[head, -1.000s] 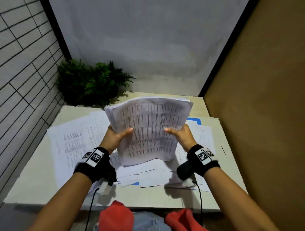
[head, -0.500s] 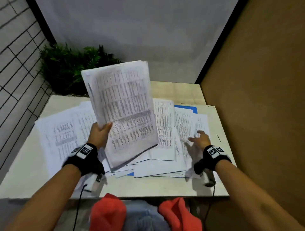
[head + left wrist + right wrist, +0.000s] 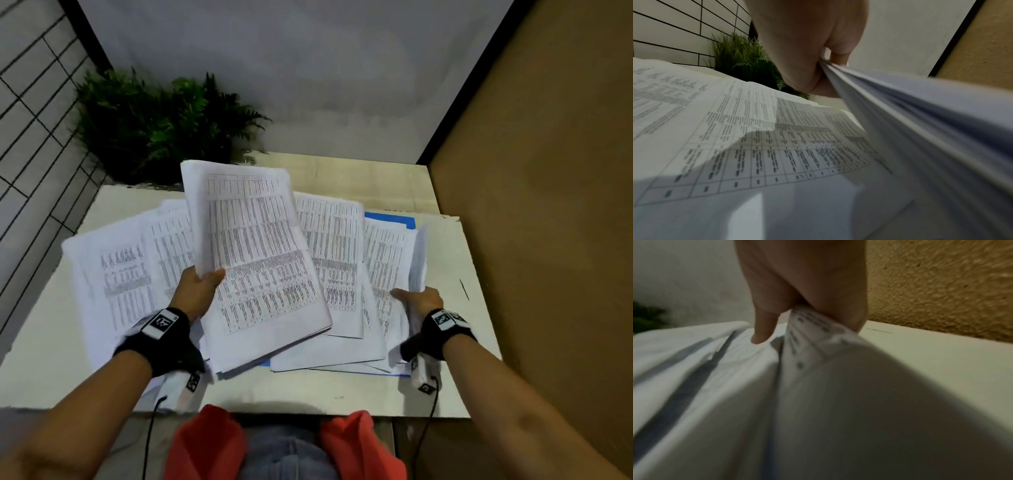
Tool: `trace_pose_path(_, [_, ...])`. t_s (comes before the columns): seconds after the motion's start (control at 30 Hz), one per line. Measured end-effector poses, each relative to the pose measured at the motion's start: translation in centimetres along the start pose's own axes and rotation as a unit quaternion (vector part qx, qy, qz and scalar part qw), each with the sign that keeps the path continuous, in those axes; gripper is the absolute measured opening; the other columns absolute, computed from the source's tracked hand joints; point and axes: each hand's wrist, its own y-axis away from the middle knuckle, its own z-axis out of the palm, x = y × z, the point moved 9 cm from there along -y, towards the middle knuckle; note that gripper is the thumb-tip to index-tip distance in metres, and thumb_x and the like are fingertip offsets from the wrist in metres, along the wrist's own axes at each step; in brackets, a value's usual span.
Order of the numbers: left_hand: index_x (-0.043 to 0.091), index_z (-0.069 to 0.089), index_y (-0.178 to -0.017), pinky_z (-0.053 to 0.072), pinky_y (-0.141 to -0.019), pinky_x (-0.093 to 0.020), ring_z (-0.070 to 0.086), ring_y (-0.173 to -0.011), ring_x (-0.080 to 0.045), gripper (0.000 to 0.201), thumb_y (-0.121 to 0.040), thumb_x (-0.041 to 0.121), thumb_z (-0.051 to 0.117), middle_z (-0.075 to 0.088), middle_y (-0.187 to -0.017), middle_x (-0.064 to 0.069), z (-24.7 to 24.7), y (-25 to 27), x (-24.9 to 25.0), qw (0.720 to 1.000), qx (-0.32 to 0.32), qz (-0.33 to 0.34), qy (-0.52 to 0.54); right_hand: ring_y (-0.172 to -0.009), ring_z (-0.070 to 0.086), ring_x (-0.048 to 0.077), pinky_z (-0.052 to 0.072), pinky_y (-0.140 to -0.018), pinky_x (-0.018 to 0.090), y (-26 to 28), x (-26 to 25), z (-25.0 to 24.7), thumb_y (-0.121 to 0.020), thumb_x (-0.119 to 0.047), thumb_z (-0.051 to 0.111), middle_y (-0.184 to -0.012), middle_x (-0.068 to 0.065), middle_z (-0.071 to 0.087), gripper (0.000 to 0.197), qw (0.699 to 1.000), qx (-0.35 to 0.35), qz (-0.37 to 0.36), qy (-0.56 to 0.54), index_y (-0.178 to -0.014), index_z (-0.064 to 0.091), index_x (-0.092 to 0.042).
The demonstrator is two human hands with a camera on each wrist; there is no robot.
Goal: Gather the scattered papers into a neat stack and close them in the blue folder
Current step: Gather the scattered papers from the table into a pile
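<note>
The papers (image 3: 335, 260) lay fanned over the blue folder (image 3: 394, 219) on the table (image 3: 445, 394). Your left hand (image 3: 197, 291) pinched the gathered stack (image 3: 257, 267), raised and tilted. Your right hand (image 3: 419, 299) gripped a loose sheet (image 3: 418, 267) by its edge. Best was to slide it under the stack's face, then square all edges against the table.
</note>
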Motion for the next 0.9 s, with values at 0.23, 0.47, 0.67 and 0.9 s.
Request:
trace_pose_path(0.23, [0.006, 0.05, -0.078, 0.034, -0.058, -0.027, 0.041, -0.055, -0.02, 0.017, -0.09, 0.017, 0.052, 0.043, -0.058, -0.004, 1.1, 0.4, -0.3, 1.0, -0.006, -0.012, -0.005, -0.064, 0.054, 0.029, 0.05, -0.065, 0.036, 0.4, -1.1, 2.5, -0.071, -0.019, 0.078, -0.068, 0.007, 0.046, 0.031, 0.997, -0.074, 0.021, -0.003, -0.078, 0.052, -0.002])
trace_pose_path(0.47, [0.004, 0.052, -0.093, 0.038, -0.062, -0.028, 0.046, -0.062, -0.021, 0.013, -0.09, 0.017, 0.052, 0.049, -0.064, -0.006, 0.6, 1.0, 0.1, 1.0, -0.009, -0.003, -0.001, -0.105, 0.058, 0.033, 0.046, -0.085, 0.035, 1.4, -5.9, -0.7, -0.082, -0.02, 0.067, -0.115, 0.021, 0.057, 0.058, 0.993, 0.017, -0.088, 0.076, -0.125, 0.044, 0.011])
trace_pose_path(0.67, [0.001, 0.053, -0.112, 0.039, -0.077, -0.032, 0.052, -0.088, -0.024, 0.024, -0.091, 0.012, 0.05, 0.057, -0.094, -0.014, 1.0, 1.8, 1.8, 0.999, -0.02, 0.018, 0.028, -0.095, 0.062, 0.032, 0.04, -0.073, 0.03, 6.5, -12.1, -10.8, -0.083, -0.011, 0.064, -0.109, 0.028, 0.063, 0.034, 0.959, 0.14, -0.224, 0.104, -0.111, 0.059, 0.008])
trace_pose_path(0.9, [-0.005, 0.052, -0.117, 0.038, -0.082, -0.032, 0.054, -0.095, -0.026, 0.032, -0.091, 0.013, 0.051, 0.057, -0.101, -0.014, 1.7, 2.8, 4.0, 0.997, -0.027, 0.046, 0.055, -0.064, 0.06, 0.001, 0.047, -0.051, 0.008, 14.7, -16.9, -19.8, -0.08, -0.008, 0.067, -0.091, 0.009, 0.069, 0.033, 0.914, 0.168, -0.349, -0.119, -0.111, 0.062, 0.002])
